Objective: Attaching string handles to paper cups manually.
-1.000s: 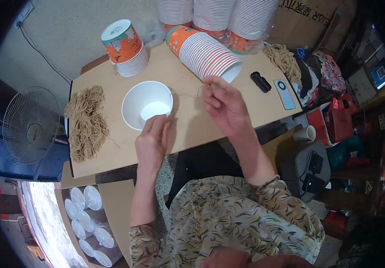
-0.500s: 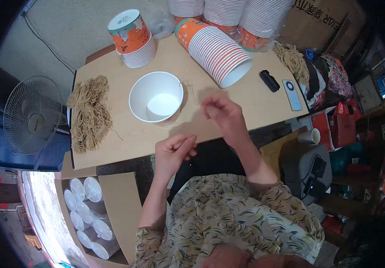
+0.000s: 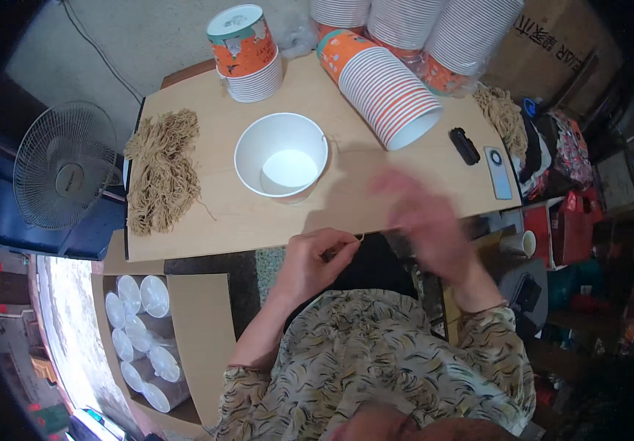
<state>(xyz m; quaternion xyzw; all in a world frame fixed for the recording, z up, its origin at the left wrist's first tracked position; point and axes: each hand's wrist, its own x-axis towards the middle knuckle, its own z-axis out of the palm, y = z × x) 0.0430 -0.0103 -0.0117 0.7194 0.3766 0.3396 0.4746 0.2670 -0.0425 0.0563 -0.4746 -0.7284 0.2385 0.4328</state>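
My left hand (image 3: 315, 259) is just off the table's near edge, its thumb and forefinger pinched together. A short tan end of string (image 3: 362, 237) pokes out from the fingertips. My right hand (image 3: 431, 220) is smeared by motion at the near edge, to the right of the left hand; its fingers cannot be made out. Beyond my hands a white paper bucket (image 3: 287, 167) stands upright, with a small bit of tan string at the right side of its rim. A pile of tan strings (image 3: 164, 173) lies at the table's left end.
Stacked orange-and-white buckets (image 3: 387, 92) lie tilted at the back; an upright stack (image 3: 243, 55) stands left. A black object (image 3: 464, 146) and a phone (image 3: 498, 173) are at the right. A fan (image 3: 67, 169) and a carton of clear-wrapped cups (image 3: 201, 331) flank the left.
My right hand has swung rightward and nearer to me, now blurred. The left hand stays pinched, now with a string end showing at its fingertips. The whole view has shifted slightly.
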